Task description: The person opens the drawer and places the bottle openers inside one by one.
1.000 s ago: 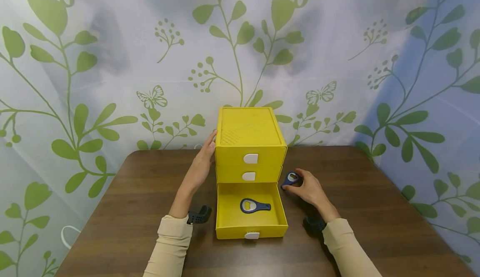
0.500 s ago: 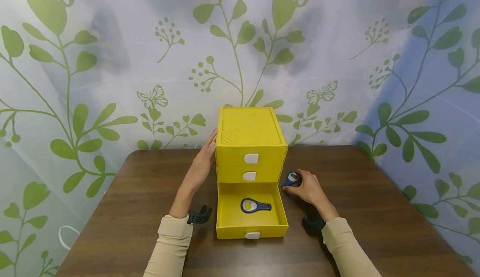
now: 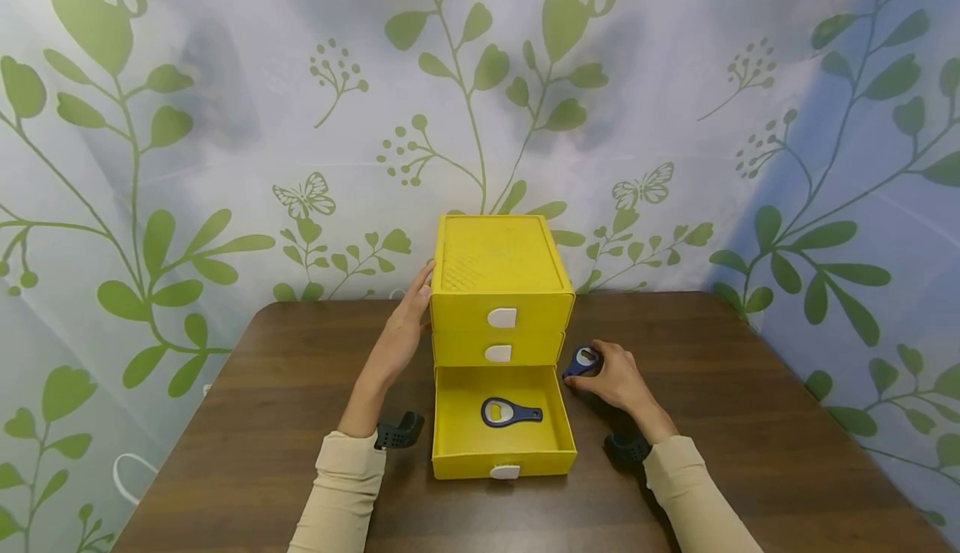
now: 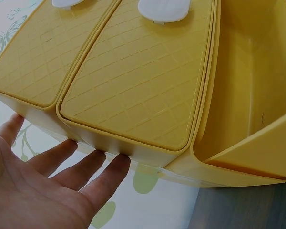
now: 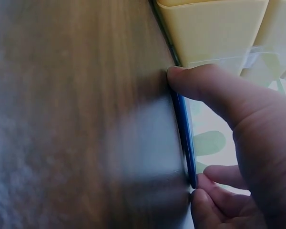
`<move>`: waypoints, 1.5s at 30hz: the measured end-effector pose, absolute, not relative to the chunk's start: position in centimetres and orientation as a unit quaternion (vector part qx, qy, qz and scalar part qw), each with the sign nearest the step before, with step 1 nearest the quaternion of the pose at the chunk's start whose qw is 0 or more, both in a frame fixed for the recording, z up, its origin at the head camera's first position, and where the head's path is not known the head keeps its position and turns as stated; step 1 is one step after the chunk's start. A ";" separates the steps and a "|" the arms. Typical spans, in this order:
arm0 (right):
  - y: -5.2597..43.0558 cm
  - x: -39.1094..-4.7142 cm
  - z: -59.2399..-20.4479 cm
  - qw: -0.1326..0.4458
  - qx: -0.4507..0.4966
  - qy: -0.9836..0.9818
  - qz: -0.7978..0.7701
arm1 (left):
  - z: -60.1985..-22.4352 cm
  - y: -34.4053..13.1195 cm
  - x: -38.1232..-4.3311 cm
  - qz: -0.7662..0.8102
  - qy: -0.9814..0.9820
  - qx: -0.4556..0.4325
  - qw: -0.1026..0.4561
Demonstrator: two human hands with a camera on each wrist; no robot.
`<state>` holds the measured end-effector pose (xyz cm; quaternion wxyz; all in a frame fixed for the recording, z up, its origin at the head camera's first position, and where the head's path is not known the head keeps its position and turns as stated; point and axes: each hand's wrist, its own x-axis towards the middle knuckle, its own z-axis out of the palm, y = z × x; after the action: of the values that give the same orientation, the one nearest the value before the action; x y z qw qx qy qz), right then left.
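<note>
A yellow cabinet with stacked drawers [image 3: 498, 257] stands mid-table. Its bottom drawer [image 3: 457, 465] is pulled out; the drawers above are closed. Inside the open drawer lies a blue bottle opener [image 3: 525, 413] with a metal head. My left hand [image 3: 397, 338] rests extended fingertips against the cabinet's left side, as the left wrist view also shows with the fingers [image 4: 107, 179] fairly straight. To the right of the cabinet, my right hand [image 3: 621, 378] holds a second blue bottle opener [image 3: 582, 360] between thumb and fingers. In the right wrist view this opener's edge [image 5: 185, 129] lies flat on the table.
The brown wooden table [image 3: 285, 420] extends to both sides. A leaf-patterned curtain [image 3: 337, 145] hangs behind it and along the right. At the left edge a white cable loop [image 3: 131, 478] shows. Dark wrist straps [image 3: 401, 430] sit on both forearms.
</note>
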<state>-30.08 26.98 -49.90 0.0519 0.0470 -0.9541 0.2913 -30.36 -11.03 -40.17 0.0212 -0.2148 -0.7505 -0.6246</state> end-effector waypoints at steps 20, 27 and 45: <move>27.0 -29.5 -47.9 0.058 0.044 -0.949 0.306 | -40.1 -10.9 -30.4 -0.622 -0.752 -0.216 0.022; 26.6 -29.1 -46.7 0.064 0.041 -0.947 0.312 | -40.4 -11.0 -30.3 -0.620 -0.755 -0.212 0.021; 25.8 -27.3 -42.6 0.117 0.059 -0.936 0.327 | -40.2 -11.0 -30.2 -0.621 -0.756 -0.206 0.022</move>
<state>-27.34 25.79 -42.56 0.1167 0.0591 -0.9359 0.3271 -30.22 -10.96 -40.21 0.0221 -0.2064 -0.7559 -0.6209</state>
